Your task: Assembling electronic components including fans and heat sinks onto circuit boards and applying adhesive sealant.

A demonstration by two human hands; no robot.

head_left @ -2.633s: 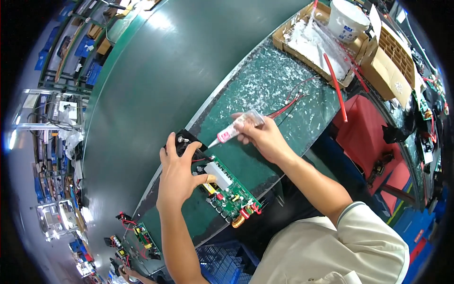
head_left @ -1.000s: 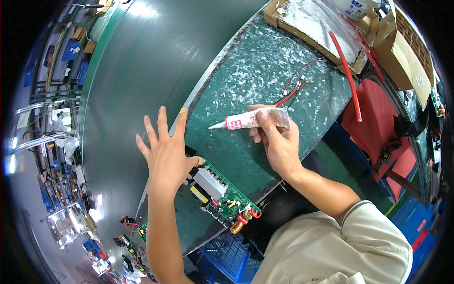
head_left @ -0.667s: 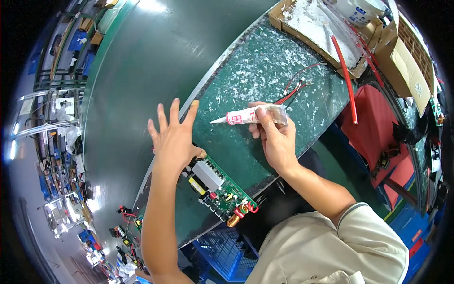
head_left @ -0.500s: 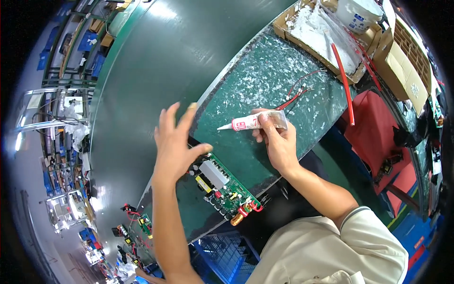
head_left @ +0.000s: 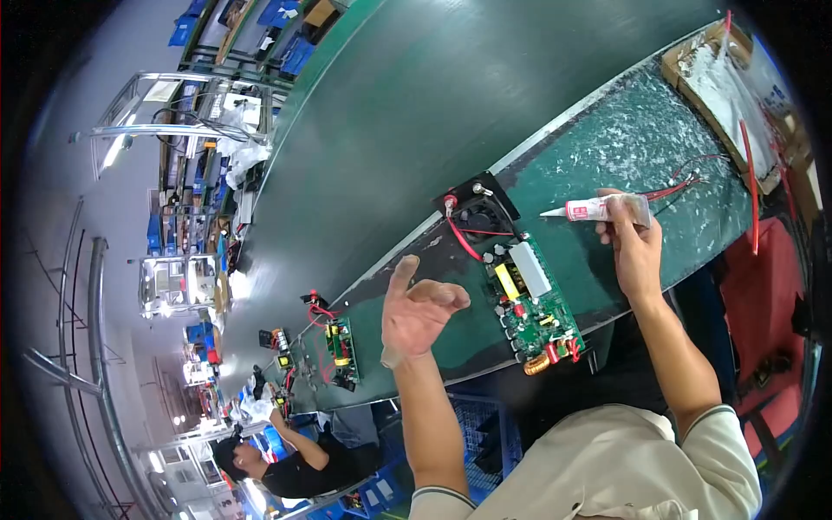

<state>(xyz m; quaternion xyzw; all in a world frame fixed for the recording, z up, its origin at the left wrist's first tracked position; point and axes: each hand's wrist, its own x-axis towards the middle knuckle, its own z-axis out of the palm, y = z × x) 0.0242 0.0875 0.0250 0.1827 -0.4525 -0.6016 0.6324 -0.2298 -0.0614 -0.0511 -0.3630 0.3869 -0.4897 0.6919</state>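
My right hand [head_left: 640, 251] grips a white glue tube [head_left: 589, 211] with red print, its pointed nozzle aimed left above the workbench. Just below the nozzle lies a green circuit board [head_left: 555, 303] with a pale heatsink, a yellow transformer, capacitors and a copper coil. A black end panel with a fan [head_left: 485, 212] sits at its far end, joined by a red wire. Left of the board, my left hand [head_left: 420, 312] is raised with the palm turned up and fingers apart, holding nothing.
A wide green belt [head_left: 416, 113] runs along the bench's far side. Another board [head_left: 341, 347] lies further left. Red wires [head_left: 676, 186] and a cardboard tray of white residue [head_left: 728, 104] are on the right. A co-worker [head_left: 295, 459] sits at lower left.
The view has swung left, bringing the co-worker and second board into sight. My left hand has come away from the circuit board and turned palm up. The right hand still holds the tube.
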